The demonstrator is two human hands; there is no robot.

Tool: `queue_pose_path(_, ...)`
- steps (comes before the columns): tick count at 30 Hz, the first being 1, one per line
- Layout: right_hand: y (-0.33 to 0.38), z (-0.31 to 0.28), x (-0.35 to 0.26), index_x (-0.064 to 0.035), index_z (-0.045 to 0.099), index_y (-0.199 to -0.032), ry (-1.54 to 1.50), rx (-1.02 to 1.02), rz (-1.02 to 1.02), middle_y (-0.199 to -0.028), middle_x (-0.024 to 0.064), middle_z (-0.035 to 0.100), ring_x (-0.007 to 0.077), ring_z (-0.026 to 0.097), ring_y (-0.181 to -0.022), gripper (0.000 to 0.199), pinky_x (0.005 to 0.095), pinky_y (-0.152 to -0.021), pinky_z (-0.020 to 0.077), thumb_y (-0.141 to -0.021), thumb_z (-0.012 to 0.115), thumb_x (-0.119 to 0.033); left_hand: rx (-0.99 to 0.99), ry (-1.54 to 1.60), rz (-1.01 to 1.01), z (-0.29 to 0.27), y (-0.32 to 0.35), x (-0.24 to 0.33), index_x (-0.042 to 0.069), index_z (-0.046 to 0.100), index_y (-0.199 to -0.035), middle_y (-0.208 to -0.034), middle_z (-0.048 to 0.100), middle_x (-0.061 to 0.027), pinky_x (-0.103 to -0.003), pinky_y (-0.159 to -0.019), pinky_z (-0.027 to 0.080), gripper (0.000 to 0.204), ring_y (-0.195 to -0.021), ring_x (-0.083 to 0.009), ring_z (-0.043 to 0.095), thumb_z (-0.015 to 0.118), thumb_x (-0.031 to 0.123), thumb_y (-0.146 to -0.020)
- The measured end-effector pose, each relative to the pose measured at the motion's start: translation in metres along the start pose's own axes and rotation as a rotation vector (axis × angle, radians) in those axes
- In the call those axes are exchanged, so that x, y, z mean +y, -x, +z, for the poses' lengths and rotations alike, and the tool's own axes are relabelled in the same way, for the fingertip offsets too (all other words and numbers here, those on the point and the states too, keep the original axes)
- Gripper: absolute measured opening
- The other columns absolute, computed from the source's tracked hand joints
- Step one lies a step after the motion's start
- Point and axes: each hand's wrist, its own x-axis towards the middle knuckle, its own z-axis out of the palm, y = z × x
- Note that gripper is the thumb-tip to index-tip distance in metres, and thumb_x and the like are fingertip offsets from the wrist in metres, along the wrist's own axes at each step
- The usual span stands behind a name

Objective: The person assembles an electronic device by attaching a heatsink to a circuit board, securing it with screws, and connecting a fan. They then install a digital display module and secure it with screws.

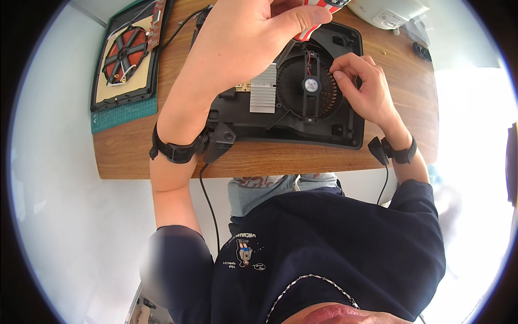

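On the table in front of me lies an open black housing (243,127), which looks like the base of an induction cooker. A ribbed metal heat sink (263,97) sits in it, beside a round black fan (311,100) with a red wire. My left hand (259,24) is above the housing's far part, closed round a red-and-white striped object (308,33) with a dark blue part. Its full shape is cut off by the frame's top. My right hand (367,86) is at the fan's right edge, thumb and forefinger pinched together; whatever is between them is too small to make out.
At the far left, a second black panel (125,102) carries a red-and-black coil (126,55) on a green cutting mat (127,119). A white rounded container (386,13) stands at the back right, near a small black item (421,52). Cables hang from both wrist-strapped devices.
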Motion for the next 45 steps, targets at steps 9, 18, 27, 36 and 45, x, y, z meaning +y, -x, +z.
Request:
queue_pose_path(9,-0.018,-0.029,-0.028,0.0006,0.066,-0.122,-0.692,0.207,-0.077,-0.105,0.0050,0.069,0.0108,0.060,-0.091,0.034,0.0244,-0.083,0.0491,-0.101,0.072,-0.025,-0.133,-0.278,0.216,0.007,0.002,-0.017,-0.001,0.066,-0.118,-0.102,0.068,-0.0111,-0.034,-0.082,0.053,0.027,-0.088,-0.0217,0.066,0.075,0.011,-0.095)
queue_pose_path(18,-0.026,-0.050,-0.028,-0.0002,0.059,-0.118,-0.469,0.432,-0.162,-0.104,0.0114,0.064,0.0137,0.063,-0.082,0.051,0.0247,-0.073,0.0536,-0.107,0.060,-0.050,0.034,-0.673,0.223,0.028,0.026,0.003,0.004,0.063,-0.125,-0.113,0.075,-0.0088,-0.033,-0.089,0.053,0.044,-0.102,-0.0194,0.070,0.083,0.020,-0.089)
queue_pose_path(27,-0.046,-0.070,0.091,0.0056,0.066,-0.112,-1.217,0.942,0.134,-0.097,0.0104,0.070,0.0176,0.064,-0.084,0.042,0.0313,-0.079,0.0536,-0.109,0.061,-0.036,-0.564,-1.233,0.273,0.106,0.071,-0.030,0.006,0.064,-0.097,-0.089,0.065,-0.0066,-0.035,-0.074,0.047,0.034,-0.087,-0.0219,0.066,0.078,0.034,-0.085)
queue_pose_path(36,-0.062,-0.066,0.071,0.0047,0.065,-0.115,-1.437,0.750,0.198,-0.103,0.0128,0.072,0.0204,0.070,-0.088,0.035,0.0315,-0.080,0.0591,-0.107,0.065,-0.029,-0.556,-1.200,0.300,0.122,0.074,-0.067,0.005,0.066,-0.084,-0.080,0.063,-0.0075,-0.033,-0.065,0.051,0.022,-0.072,-0.0215,0.068,0.078,0.007,-0.066)
queue_pose_path(45,-0.064,-0.070,0.055,0.0066,0.060,-0.120,-1.594,0.565,0.135,-0.104,0.0151,0.070,0.0196,0.068,-0.087,0.039,0.0282,-0.078,0.0598,-0.110,0.060,-0.031,-0.407,-1.239,0.334,0.131,0.068,-0.078,0.006,0.064,-0.082,-0.080,0.062,-0.0075,-0.032,-0.064,0.053,0.020,-0.073,-0.0212,0.068,0.076,0.008,-0.067)
